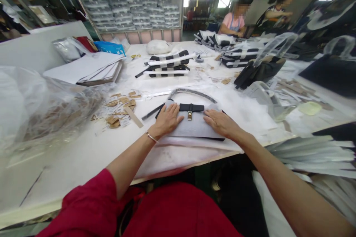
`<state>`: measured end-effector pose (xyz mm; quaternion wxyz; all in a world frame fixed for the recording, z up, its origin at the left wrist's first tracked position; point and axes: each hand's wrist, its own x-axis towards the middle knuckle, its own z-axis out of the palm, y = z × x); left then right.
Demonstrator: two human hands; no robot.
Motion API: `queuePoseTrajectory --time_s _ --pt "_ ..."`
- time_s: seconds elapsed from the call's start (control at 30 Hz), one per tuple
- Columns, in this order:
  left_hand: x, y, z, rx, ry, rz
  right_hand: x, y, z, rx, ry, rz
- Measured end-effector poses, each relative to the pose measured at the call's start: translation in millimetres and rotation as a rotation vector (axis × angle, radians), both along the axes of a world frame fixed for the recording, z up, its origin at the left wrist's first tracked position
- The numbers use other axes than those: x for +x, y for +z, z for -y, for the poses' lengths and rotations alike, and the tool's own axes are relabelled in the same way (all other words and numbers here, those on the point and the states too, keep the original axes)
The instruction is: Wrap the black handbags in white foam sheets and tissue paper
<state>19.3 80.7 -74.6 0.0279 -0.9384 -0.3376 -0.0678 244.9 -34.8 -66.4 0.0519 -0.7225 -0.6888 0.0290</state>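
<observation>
"Handbag (194,129) in the head view: where?"

"Centre of frame, on the white table (80,152). Left hand (168,119) and right hand (219,121) lie flattened on it, pinching nothing."

"Handling?"

"Probably light, fairly soft, slick-covered; best lifted by its wrapped handle (191,91)."

"Hidden?"

"Its underside and whatever the palms cover; clasp (190,115) details blur."

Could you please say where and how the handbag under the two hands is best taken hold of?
The handbag is probably best held by the middle of its wrapped handle, from the far side: the handle arches out beyond the body as a loop, while the left hand and right hand rest on the front.
</observation>
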Motion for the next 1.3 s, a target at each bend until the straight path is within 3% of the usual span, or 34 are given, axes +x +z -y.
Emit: queuePoseTrajectory --time_s 0.1,0.2,0.4,0.5,0.67,0.77,0.87,0.97,1.07,1.17,1.23,1.3 --pt "-4 -24.3 -7 -0.006 0.018 -0.006 -4 22.6 -5 0.009 0.018 -0.001" --pt "-4 -28.3 -8 -0.011 0.020 -0.002 -10 25.3 -5 0.149 0.000 0.047" --pt "-7 -20.6 -10 -0.010 0.010 0.020 -6 -30.0 3 0.109 -0.041 0.119" --pt "-16 -17.3 -13 0.004 0.005 0.051 -2 -41.8 3 0.126 -0.037 0.110" --pt "-21 -0.1 2 0.112 0.002 0.139 -1 -33.3 3 0.088 -0.061 0.099" --pt "-19 7.5 22 0.194 -0.207 0.191 1 -31.1 2 0.024 -0.067 0.085" --pt "-17 -1.0 36 0.151 -0.393 0.096 3 -31.4 -2 0.010 -0.074 0.081" --pt "-16 -16.9 40 0.114 -0.375 0.039 2 -23.6 -1 0.070 -0.079 0.083" --pt "-15 -22.8 38 0.070 -0.334 0.063 -12 -3.1 17 0.326 -0.005 0.062" --pt "-14 -15.4 36 -0.002 -0.314 0.081 -36 15.7 51 0.550 0.176 0.015" --pt "-14 -7.9 34 -0.049 -0.325 0.082 -53 16.1 71 0.509 0.286 0.008" --pt "-14 -1.8 33 -0.080 -0.347 0.079 -63 4.9 84 0.415 0.309 0.033"
